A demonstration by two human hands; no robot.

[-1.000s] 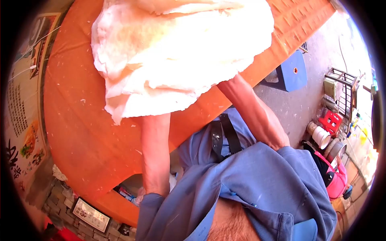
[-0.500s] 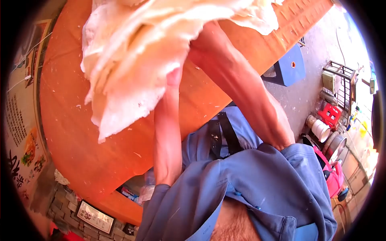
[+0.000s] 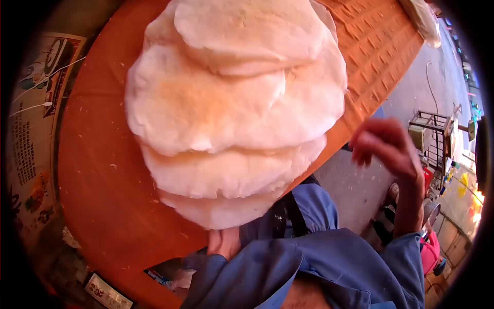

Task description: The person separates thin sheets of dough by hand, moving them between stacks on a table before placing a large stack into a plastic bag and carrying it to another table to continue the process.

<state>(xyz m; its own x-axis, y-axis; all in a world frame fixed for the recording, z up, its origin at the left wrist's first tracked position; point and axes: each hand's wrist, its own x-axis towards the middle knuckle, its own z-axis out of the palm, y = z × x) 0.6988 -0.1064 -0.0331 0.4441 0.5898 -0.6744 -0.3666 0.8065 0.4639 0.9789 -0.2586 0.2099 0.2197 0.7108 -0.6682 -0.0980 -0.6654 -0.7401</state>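
A stack of large, pale flat sheets like flatbread [image 3: 206,108] lies on the orange tabletop [image 3: 103,154], its layers overlapping toward me. My right hand [image 3: 386,144] is raised off the table's right edge, away from the stack, with fingers curled and somewhat blurred; nothing shows in it. Of my left arm, only the wrist area [image 3: 224,242] is visible at the stack's near edge. The sheets cover my left hand, so its fingers and any hold are hidden.
A metal rack [image 3: 435,134] stands on the floor at the right, with a pink item [image 3: 430,252] below it. A printed poster [image 3: 31,139] is at the left. A framed sign [image 3: 108,292] lies at lower left. Clear wrapping [image 3: 422,23] rests at the table's far right corner.
The sheets, lifted and folded before, now lie spread in a stack. My right hand has come out from under them and moved right. More of my left arm is covered.
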